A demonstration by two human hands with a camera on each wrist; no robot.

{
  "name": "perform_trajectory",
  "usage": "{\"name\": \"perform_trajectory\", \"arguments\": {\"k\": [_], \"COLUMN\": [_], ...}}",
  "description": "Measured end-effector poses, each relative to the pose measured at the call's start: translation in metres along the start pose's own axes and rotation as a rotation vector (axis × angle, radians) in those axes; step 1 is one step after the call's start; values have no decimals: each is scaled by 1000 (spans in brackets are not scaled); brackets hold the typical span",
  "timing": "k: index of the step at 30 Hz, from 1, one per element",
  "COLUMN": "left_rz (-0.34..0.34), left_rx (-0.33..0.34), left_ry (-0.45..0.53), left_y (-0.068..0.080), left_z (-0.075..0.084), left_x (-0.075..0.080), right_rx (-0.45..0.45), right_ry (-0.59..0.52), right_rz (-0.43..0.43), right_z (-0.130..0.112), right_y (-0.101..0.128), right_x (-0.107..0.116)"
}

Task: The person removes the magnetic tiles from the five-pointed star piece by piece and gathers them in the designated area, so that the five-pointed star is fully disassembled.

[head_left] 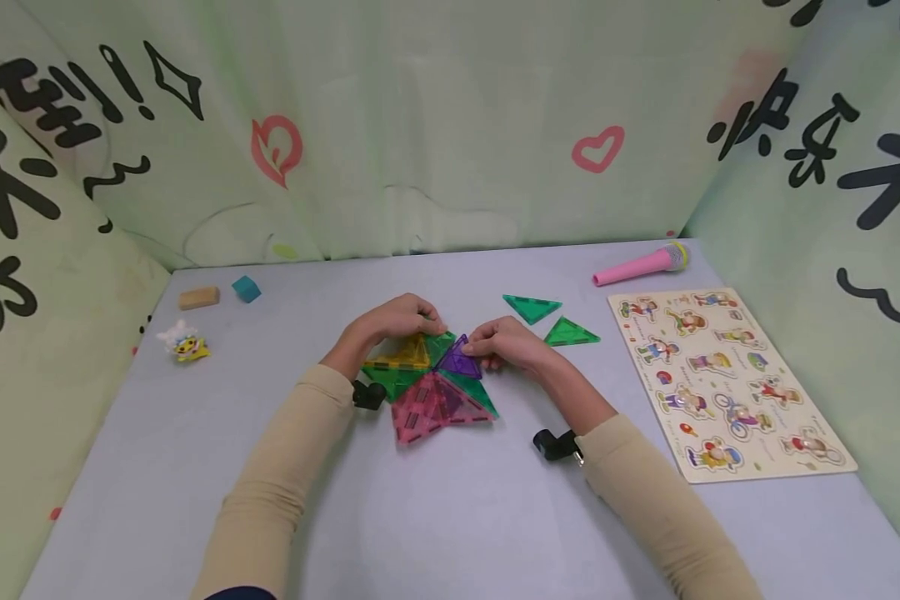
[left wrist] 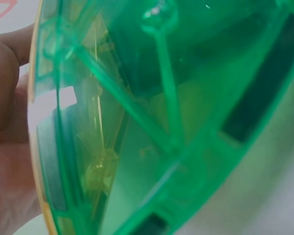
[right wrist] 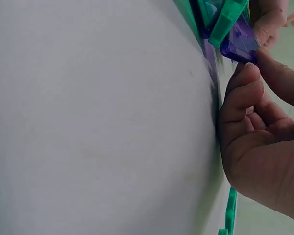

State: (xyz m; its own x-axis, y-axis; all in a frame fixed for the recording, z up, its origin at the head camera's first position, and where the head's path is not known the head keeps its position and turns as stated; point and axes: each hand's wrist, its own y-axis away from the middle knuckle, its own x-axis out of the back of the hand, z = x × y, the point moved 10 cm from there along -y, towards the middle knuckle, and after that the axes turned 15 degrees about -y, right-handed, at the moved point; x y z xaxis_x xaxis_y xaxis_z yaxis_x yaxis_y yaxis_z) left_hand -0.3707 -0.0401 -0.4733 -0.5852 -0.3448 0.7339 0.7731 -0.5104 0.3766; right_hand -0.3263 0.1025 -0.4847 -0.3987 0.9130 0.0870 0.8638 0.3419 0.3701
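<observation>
A cluster of see-through magnetic tiles lies at the middle of the table: a yellow tile (head_left: 408, 354), a green tile (head_left: 394, 382), pink tiles (head_left: 420, 410) and a purple triangle tile (head_left: 461, 360). My right hand (head_left: 512, 343) pinches the purple triangle by its outer edge between thumb and fingertips, as the right wrist view also shows. With curled fingers, my left hand (head_left: 403, 318) holds a green triangle tile (head_left: 439, 343) at the cluster's far side. Green tiles (left wrist: 196, 98) fill much of the left wrist view and hide part of that hand.
Two loose green triangle tiles (head_left: 570, 333) lie beyond the right hand. At the right are a wooden picture puzzle board (head_left: 675, 433) and a pink toy microphone (head_left: 633, 267). A wooden block (head_left: 198, 298), blue block (head_left: 246, 289) and small yellow-and-white toy (head_left: 187, 345) sit far left.
</observation>
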Motion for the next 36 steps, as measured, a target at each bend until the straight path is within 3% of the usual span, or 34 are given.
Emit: {"name": "perform_trajectory", "arguments": {"k": [7,12,20,25,28,32,36], "left_rz": [1,3,-8,-5,-4,-6,-3], "left_rx": [-9,-17,-14,-18,-12,-5,1], "left_ry": [-2,0,15,14,16,18,23], "left_y": [0,0,-1,-2,-2,-2,-2], "left_z": [-1,0,2,5,4,1,-2], "left_x": [1,1,0,0,-1,-2,-1], "right_rx": [12,18,48,92,137,165,165], "right_ry": [-139,-194,154,382,437,401,318], "right_rz": [13,95,290,380,402,368,196], "right_z": [3,-3,-19,-21,-20,-21,-19], "right_y": [3,8,15,16,17,21,23], "right_x": [4,22,63,75,76,69,46]}}
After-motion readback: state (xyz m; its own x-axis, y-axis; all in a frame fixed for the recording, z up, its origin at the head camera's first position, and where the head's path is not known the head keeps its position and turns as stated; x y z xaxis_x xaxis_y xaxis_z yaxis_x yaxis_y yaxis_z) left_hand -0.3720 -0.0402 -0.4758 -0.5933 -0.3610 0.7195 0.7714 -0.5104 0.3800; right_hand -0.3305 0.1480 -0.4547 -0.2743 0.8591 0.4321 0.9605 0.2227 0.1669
